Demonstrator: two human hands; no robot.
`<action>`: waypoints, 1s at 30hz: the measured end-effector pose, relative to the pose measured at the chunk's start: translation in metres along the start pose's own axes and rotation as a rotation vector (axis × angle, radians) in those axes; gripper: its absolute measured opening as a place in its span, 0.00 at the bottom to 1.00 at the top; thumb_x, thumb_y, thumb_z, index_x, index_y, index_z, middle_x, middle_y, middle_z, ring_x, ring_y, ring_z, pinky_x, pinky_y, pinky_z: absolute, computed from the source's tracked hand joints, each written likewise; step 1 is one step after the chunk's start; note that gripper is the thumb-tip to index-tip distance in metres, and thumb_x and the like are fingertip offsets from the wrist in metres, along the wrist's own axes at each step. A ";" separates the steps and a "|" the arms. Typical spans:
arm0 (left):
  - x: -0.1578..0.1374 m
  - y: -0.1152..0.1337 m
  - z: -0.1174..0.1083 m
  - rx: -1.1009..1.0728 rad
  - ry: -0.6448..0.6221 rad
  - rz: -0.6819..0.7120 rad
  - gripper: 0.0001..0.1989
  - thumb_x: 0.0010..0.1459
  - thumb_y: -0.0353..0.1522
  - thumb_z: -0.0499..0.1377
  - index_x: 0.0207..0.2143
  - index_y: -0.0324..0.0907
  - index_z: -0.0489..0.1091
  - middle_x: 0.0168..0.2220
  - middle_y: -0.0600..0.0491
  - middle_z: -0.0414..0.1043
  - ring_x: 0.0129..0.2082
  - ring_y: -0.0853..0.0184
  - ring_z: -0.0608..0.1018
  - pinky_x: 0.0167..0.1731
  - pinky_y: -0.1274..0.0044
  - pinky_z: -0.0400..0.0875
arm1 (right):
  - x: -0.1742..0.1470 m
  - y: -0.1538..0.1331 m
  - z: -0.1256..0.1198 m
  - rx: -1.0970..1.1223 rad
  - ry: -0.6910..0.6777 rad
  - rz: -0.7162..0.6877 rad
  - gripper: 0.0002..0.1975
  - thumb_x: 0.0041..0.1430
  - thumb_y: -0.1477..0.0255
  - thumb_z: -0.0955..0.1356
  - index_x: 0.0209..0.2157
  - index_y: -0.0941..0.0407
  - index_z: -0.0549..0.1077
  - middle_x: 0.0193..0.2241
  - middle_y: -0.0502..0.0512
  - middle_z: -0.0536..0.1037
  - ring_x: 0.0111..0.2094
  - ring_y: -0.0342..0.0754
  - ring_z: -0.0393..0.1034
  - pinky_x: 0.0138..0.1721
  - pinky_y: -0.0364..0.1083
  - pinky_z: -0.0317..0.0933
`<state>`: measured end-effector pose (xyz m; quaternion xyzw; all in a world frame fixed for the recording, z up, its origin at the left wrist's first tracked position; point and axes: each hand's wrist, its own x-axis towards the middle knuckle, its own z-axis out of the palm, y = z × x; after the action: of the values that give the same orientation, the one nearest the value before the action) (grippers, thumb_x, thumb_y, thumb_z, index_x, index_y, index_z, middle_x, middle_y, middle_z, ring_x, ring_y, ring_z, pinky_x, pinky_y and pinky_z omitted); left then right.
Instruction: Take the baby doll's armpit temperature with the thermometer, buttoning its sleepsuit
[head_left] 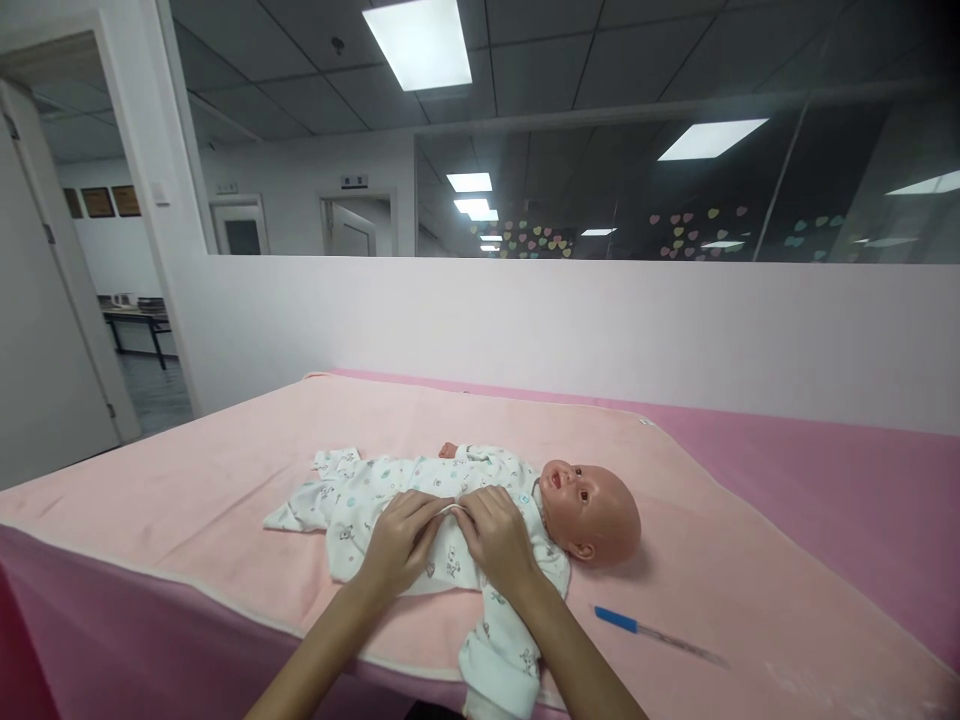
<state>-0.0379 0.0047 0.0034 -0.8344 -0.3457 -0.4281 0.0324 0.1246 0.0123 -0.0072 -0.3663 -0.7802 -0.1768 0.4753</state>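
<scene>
A baby doll (596, 510) lies on its back, its head to the right and its mouth open. It wears a white baby outfit (457, 570) with small grey and green prints. Over the doll's middle, my left hand (405, 540) is closed, pinching the outfit's front edge with the fingertips. Close beside it, my right hand (499, 535) pinches the same light edge nearer the chest. A strip of fabric shows between the two hands; its exact shape is partly hidden by the fingers. One sleeve hangs toward me beneath my right forearm.
A slim clear stick with a blue cap (616, 619) lies right of the doll. The peach blanket (225, 490) covers a pink padded surface (847, 480). Behind stands a white wall (525, 310) with a window above. A door (52, 290) is at left.
</scene>
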 end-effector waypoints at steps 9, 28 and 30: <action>0.002 0.002 -0.001 -0.018 -0.012 0.004 0.12 0.59 0.29 0.49 0.42 0.44 0.69 0.35 0.50 0.71 0.34 0.66 0.70 0.35 0.74 0.64 | 0.001 -0.003 0.000 -0.021 -0.003 0.005 0.09 0.59 0.73 0.59 0.25 0.56 0.63 0.22 0.52 0.68 0.27 0.46 0.59 0.31 0.45 0.52; 0.001 0.000 0.001 -0.017 -0.012 -0.084 0.08 0.59 0.30 0.47 0.31 0.42 0.65 0.28 0.54 0.67 0.29 0.69 0.68 0.32 0.76 0.61 | 0.000 -0.002 0.003 -0.020 0.023 0.023 0.10 0.59 0.73 0.59 0.24 0.56 0.62 0.22 0.51 0.67 0.27 0.44 0.59 0.31 0.44 0.51; 0.001 0.001 0.000 0.021 -0.025 -0.077 0.08 0.58 0.30 0.47 0.29 0.41 0.64 0.27 0.54 0.66 0.28 0.69 0.67 0.31 0.75 0.61 | 0.000 -0.002 0.004 -0.018 0.022 0.031 0.10 0.59 0.73 0.59 0.24 0.56 0.62 0.22 0.51 0.67 0.27 0.44 0.59 0.31 0.44 0.51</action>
<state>-0.0366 0.0045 0.0045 -0.8254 -0.3823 -0.4149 0.0206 0.1210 0.0133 -0.0090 -0.3806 -0.7677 -0.1805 0.4830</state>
